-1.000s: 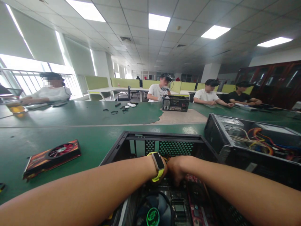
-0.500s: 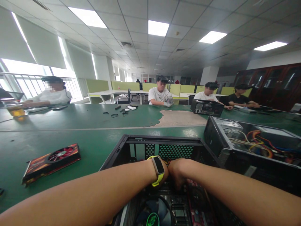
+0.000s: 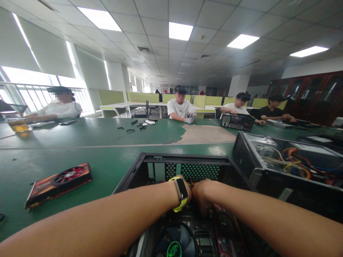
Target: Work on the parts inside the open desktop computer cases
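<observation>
Both my hands reach down inside an open black computer case [image 3: 184, 157] and meet near its far wall. My left hand [image 3: 188, 192], below a wristwatch with a yellow-green strap [image 3: 181, 192], is mostly hidden behind its own wrist, fingers out of sight. Close against it, my right hand [image 3: 203, 193] is closed, its fingers curled downward; what they grip is hidden. A few red and yellow wires [image 3: 192, 183] show between the hands. Nearer to me in the case are a round cooling fan [image 3: 184, 241] with a green centre and a dark red card [image 3: 224, 228].
A graphics card [image 3: 61, 184] with a red fan lies on the green table [image 3: 112, 166] at left. Another open computer case [image 3: 281, 171] with loose cables stands close on the right. Several people sit across the table, one by a black case [image 3: 237, 122]. Small parts [image 3: 139, 125] lie mid-table.
My hands stay almost in place; the left wrist has turned very slightly. Across the table, the person in the middle has shifted, and the black case at far right moved slightly.
</observation>
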A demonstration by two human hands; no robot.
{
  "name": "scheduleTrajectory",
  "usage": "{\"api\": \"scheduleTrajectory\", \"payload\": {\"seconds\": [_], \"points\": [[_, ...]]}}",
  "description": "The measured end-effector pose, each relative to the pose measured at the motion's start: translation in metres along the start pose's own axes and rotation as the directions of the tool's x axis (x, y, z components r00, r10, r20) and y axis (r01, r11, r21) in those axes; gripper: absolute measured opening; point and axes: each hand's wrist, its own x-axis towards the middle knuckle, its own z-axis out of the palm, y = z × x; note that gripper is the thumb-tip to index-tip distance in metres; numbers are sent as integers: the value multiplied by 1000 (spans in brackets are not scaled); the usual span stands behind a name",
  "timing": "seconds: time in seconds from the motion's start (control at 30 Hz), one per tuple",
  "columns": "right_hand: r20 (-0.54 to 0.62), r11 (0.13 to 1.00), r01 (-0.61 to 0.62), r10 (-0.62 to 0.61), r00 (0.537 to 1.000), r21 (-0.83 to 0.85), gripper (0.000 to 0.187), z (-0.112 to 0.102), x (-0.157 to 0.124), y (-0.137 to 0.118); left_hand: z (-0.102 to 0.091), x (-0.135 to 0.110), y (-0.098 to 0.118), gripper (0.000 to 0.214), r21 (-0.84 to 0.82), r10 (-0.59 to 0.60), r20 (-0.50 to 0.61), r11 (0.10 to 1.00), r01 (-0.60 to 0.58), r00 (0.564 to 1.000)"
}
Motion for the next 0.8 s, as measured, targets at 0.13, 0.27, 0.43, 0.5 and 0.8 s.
{"api": "scheduleTrajectory", "payload": {"seconds": [0.13,0.27,0.43,0.5,0.8], "points": [[82,992,0,10,997,-125,18,0,5,0,-8,-7,4,17,3,-29,44,1000,29,999],[137,979,22,6,991,-204,23,-1,6,-1,-11,-12,4,16,-6,-35,56,999,36,998],[132,967,48,-15,991,-252,24,-1,8,0,-21,-20,2,16,-59,-6,54,998,9,999],[124,976,38,-11,992,-214,24,0,9,0,-26,-23,3,16,-31,-7,84,999,10,996],[82,1000,-14,12,997,23,17,2,8,0,-32,-32,5,16,6,-13,88,1000,13,996]]}}
